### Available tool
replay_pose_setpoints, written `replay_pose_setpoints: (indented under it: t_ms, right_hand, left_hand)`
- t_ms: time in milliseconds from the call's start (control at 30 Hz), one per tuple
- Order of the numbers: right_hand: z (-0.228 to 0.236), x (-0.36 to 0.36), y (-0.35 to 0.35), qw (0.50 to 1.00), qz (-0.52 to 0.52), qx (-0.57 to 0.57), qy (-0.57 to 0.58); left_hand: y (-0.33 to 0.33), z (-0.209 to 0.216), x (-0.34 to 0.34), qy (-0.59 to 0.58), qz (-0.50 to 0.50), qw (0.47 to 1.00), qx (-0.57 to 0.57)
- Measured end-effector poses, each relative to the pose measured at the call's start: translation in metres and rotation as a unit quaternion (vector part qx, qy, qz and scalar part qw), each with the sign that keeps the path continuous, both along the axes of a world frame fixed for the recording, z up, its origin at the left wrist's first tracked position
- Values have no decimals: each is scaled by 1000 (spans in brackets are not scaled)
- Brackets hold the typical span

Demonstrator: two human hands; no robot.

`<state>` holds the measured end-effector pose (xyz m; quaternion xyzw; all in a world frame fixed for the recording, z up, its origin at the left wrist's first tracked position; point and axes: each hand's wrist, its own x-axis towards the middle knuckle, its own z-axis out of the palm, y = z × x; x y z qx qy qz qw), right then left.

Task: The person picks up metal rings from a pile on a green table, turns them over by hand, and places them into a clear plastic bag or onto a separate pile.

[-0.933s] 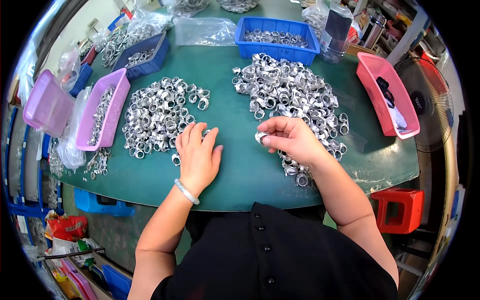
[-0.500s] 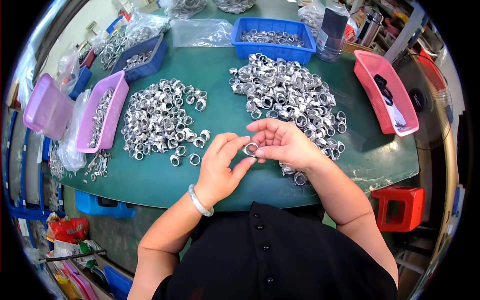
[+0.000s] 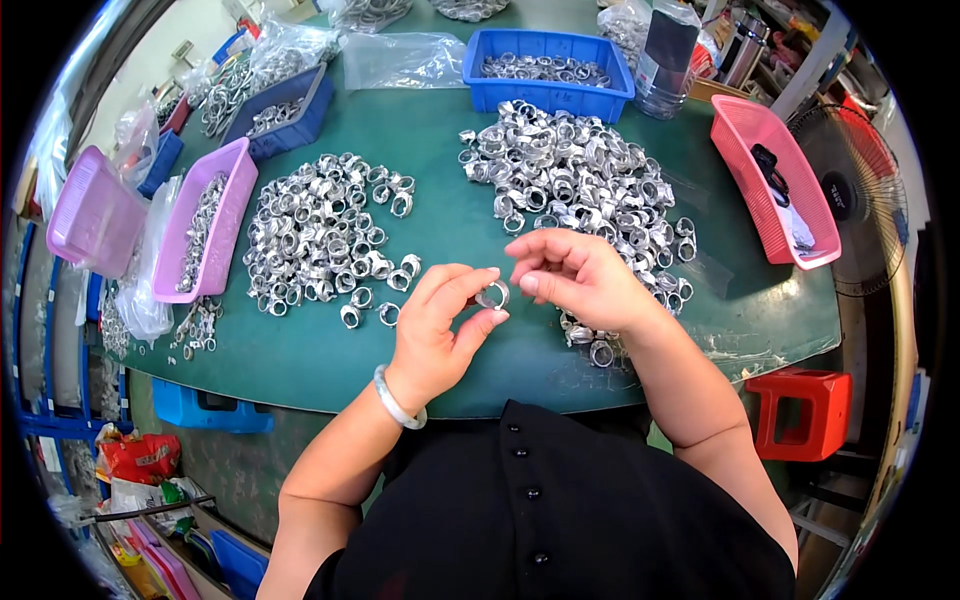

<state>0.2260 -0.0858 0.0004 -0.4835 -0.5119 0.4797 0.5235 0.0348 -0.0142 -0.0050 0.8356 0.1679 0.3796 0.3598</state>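
Your left hand [image 3: 435, 330] pinches a small silver metal ring [image 3: 493, 295] between thumb and fingertips, above the near edge of the green tabletop [image 3: 440, 140]. Your right hand [image 3: 580, 280] touches the same ring, fingers curled. A right-side heap of silver rings [image 3: 570, 180] lies behind it, another heap [image 3: 320, 230] toward the left edge.

Hands: left hand [image 3: 437, 330] and right hand [image 3: 578, 277] meet above the table's [image 3: 470, 360] near edge, a small metal ring [image 3: 493, 295] between their fingertips.
Left of hands: 1 heap of rings [image 3: 320, 235] on the table.
Behind right hand: 1 larger heap [image 3: 575, 180], reaching under the right wrist.
Far edge: bin of rings [image 3: 548, 72] behind the larger heap; plastic bag [image 3: 400, 60] to its left.
Left edge: tray of rings [image 3: 207, 230], another tray [image 3: 92, 212] beyond it.
Right edge: basket [image 3: 772, 180].
Right, below the table: stool [image 3: 808, 412].
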Motion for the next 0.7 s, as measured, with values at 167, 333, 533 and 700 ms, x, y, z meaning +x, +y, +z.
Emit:
replay_pose_setpoints:
  t_ms: [167,333,533,700]
  right_hand:
    - [2,6,2,979,-77,39,-187]
    - [-2,13,3,909,-73,114,-394]
    - [6,21,0,852,6,81,-517]
    - [12,21,-4,825,34,40,-562]
  left_hand:
    - [2,-5,-4,-22,-23,997,-72]
    - [0,-14,-7,-117,-102,926,-343]
    - [5,-7,-13,-151,-171,826,-516]
    - [8,-8,-15,-184,-217,769,-572]
